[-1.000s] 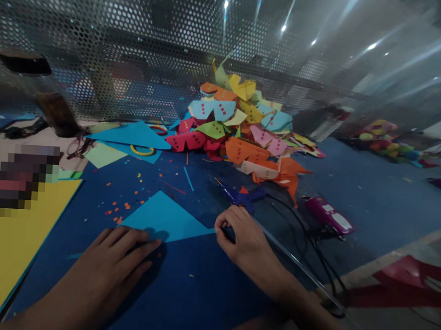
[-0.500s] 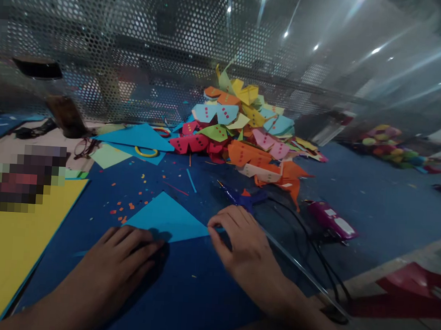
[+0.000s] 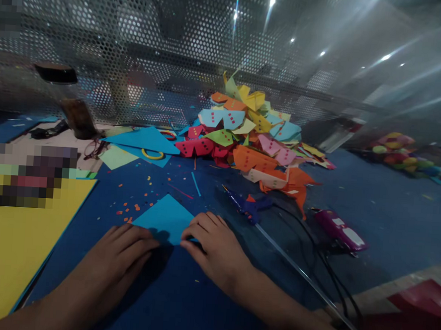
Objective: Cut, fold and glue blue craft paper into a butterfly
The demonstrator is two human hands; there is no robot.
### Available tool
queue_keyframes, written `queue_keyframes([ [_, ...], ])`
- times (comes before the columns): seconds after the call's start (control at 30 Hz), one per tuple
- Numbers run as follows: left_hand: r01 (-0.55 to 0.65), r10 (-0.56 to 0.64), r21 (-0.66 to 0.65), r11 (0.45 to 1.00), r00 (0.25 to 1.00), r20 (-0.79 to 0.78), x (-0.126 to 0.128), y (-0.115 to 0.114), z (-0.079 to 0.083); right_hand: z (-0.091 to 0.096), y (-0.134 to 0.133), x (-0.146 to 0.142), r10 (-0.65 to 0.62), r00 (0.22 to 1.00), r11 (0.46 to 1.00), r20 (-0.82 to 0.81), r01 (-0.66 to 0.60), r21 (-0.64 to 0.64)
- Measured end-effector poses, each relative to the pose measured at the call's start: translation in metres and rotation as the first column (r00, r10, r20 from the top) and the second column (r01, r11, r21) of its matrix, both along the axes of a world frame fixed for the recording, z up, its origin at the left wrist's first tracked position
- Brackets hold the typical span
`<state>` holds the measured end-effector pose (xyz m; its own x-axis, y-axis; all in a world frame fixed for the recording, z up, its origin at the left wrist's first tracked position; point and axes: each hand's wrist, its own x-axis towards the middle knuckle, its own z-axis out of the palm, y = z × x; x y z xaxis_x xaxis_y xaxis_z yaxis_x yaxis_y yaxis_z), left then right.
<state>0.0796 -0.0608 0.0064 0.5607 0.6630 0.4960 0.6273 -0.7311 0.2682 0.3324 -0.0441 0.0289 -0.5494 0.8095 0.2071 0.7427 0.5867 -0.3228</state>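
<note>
Two bare hands at the near edge of a blue paper triangle (image 3: 167,211), which lies flat on the blue table (image 3: 167,301), one point aimed away from us. We have the left hand (image 3: 125,249) at its left end, palm down, fingers loosely curled, fingertips at the paper; we can't tell whether it pinches or just presses. We see the right hand (image 3: 215,249) over its right end, thumb and index fingertips drawn close together at the near edge; whether paper is caught between them, we can't tell.

Around it, quickly: we get orange scraps (image 3: 126,210) just beyond the left hand, and a blue glue gun (image 3: 250,205) beyond the right one, nozzle pointing away to the left, a clear rod (image 3: 292,263) running back from it toward us. We tag a purple device (image 3: 339,229) right of the gun, black cables between. Behind, we mark a heap of folded paper butterflies (image 3: 245,131) against the perforated panel (image 3: 112,39). To the left we note a large yellow sheet (image 3: 21,247), glasses (image 3: 91,149), a dark-lidded jar (image 3: 79,116) and a yellow ring-shaped handle (image 3: 153,156) on blue paper.
</note>
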Motion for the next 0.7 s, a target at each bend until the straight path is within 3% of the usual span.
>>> queue_keyframes([
  [0.2, 0.000, -0.001, 0.023, 1.000, 0.999, 0.045, -0.0009, 0.0025, 0.0021, -0.0015, 0.0002, 0.0008, 0.042, 0.999, 0.997, -0.019, -0.041, 0.068],
  [0.47, -0.048, 0.050, -0.046, 0.998, 0.998, 0.044, -0.0025, 0.0036, -0.0018, -0.0042, 0.0040, 0.0025, 0.119, 0.991, 0.979, 0.067, -0.129, 0.161],
  [0.7, -0.031, 0.030, 0.003, 1.000, 0.999, 0.045, -0.0021, 0.0055, 0.0003, -0.0034, 0.0057, 0.0030, 0.163, 0.981, 0.965, 0.101, -0.180, 0.189],
])
